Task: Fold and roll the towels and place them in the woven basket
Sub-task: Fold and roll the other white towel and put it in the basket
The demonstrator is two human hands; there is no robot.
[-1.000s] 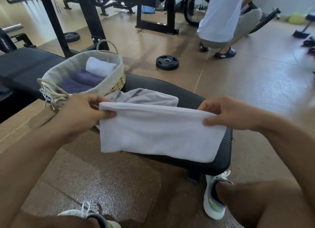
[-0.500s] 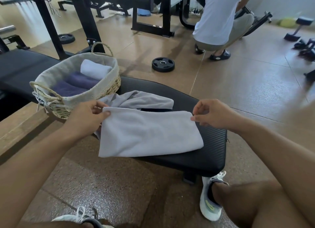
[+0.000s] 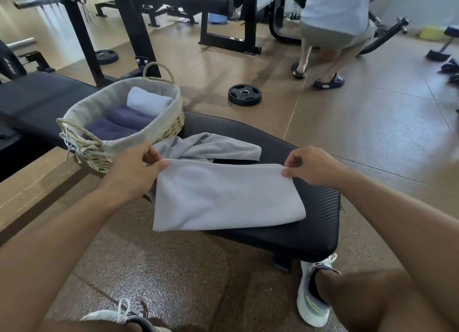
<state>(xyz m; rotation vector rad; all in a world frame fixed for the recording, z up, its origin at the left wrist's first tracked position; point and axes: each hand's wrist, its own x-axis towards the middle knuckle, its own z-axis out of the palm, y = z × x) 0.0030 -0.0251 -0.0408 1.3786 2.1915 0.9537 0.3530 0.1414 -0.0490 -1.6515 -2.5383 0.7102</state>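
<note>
Folded towel (image 3: 223,197) on bench (image 3: 318,222), left hand (image 3: 134,170), right hand (image 3: 310,166) pinching its far corners

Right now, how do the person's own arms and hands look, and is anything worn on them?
Both forearms are bare up to the frame edge; no sleeve shows. The left hand and the right hand carry no glove, and no ring, watch or band is visible on either wrist. Lower down, bare knees and white lace-up sneakers with a yellow-green accent show.
</note>
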